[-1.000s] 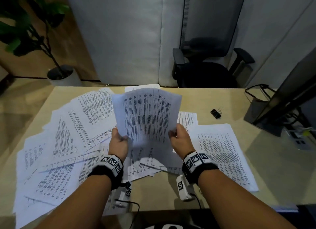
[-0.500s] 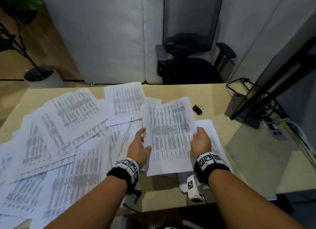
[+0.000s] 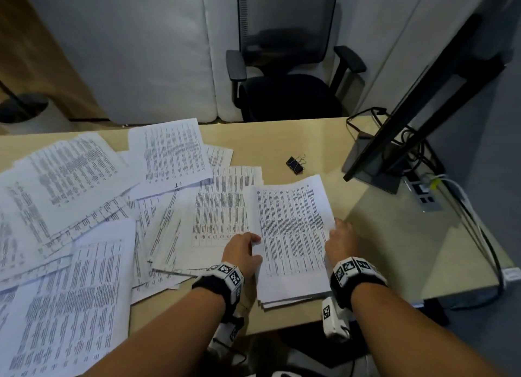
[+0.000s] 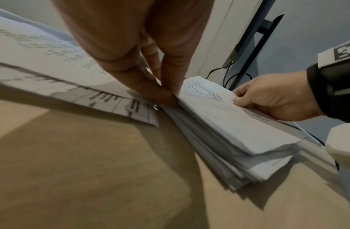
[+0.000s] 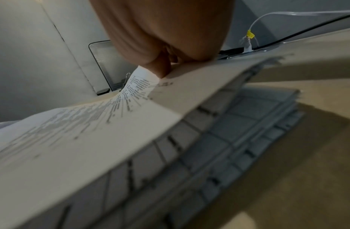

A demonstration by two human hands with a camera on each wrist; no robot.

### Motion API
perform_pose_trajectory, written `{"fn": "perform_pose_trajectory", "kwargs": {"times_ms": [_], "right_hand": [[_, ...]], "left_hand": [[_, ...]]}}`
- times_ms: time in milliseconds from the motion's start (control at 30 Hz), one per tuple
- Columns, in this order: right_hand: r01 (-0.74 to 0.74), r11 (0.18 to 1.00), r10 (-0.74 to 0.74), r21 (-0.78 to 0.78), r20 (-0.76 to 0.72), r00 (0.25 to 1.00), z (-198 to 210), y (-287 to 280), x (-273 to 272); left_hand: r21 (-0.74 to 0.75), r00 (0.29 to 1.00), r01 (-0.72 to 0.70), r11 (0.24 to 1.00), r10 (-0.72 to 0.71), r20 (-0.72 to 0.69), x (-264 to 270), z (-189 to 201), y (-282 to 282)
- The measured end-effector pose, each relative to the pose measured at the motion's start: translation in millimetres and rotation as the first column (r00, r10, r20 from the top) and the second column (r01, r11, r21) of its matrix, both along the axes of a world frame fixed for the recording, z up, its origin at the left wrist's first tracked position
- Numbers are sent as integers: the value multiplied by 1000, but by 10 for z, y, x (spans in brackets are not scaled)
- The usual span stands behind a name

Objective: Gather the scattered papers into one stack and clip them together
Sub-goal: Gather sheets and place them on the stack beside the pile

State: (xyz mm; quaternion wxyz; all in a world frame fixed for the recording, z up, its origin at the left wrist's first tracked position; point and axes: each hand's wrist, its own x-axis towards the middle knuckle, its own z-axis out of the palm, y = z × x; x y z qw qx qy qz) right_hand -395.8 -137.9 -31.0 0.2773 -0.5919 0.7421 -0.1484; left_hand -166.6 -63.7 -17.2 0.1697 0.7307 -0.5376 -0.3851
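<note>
A bundle of printed sheets (image 3: 290, 230) lies on a lower pile (image 3: 293, 299) at the desk's front right. My left hand (image 3: 249, 245) pinches the bundle's left edge, thumb and fingers meeting there in the left wrist view (image 4: 170, 96). My right hand (image 3: 335, 230) grips the right edge, thumb on top (image 5: 162, 69), and that side is lifted off the pile (image 5: 252, 114). Many loose papers (image 3: 84, 196) overlap across the desk's left and middle. A black binder clip (image 3: 296, 164) lies beyond the bundle.
A monitor on its stand (image 3: 394, 140) with cables and a power strip (image 3: 425, 190) fills the desk's right side. A black office chair (image 3: 284, 89) stands behind the desk (image 3: 394, 235). The desk's front edge runs just below the pile.
The bundle, held upright over the middle of the desk a second ago, has come down and to the right onto the pile. Both hands moved with it and the view swung right.
</note>
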Motion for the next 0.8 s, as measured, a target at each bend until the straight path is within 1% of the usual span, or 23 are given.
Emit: {"fn": "perform_pose_trajectory", "kwargs": {"times_ms": [67,100,167,233,267,367,433,567,700,800], "right_hand": [[-4,1000,3,-10,-72,997,-38,-13,-12],[22,999,-24,-29,-94,995,-17,-4,-2],[42,994,-55,-101,-129,990,34,32,51],[3,988,-35,-154,-206,978,78,83,101],[-23,987,-19,-160,-255,967,79,90,120],[-107,984,58,-142,-314,948,151,104,219],[-188,973,138,-134,-318,938,173,113,320],[-310,929,260,-202,-238,936,199,177,635],[-427,883,388,-193,-211,897,206,267,993],[-517,837,482,-180,-203,852,187,356,1254]], "left_hand": [[-3,1000,4,1000,-4,24,-29,-35,-5],[-3,999,7,1000,-7,39,-39,-54,-9],[-6,998,15,1000,-15,63,-47,-87,-26],[-5,997,22,1000,-21,77,-57,-106,-37],[-4,996,23,1000,-22,81,-62,-111,-36],[-23,997,-8,1000,10,83,-53,-113,-18],[-49,995,-54,997,58,86,-1,-89,-13],[-60,981,-145,988,151,123,272,-20,5],[-53,959,-230,972,236,156,663,29,80],[-37,924,-317,948,318,214,971,68,147]]}}
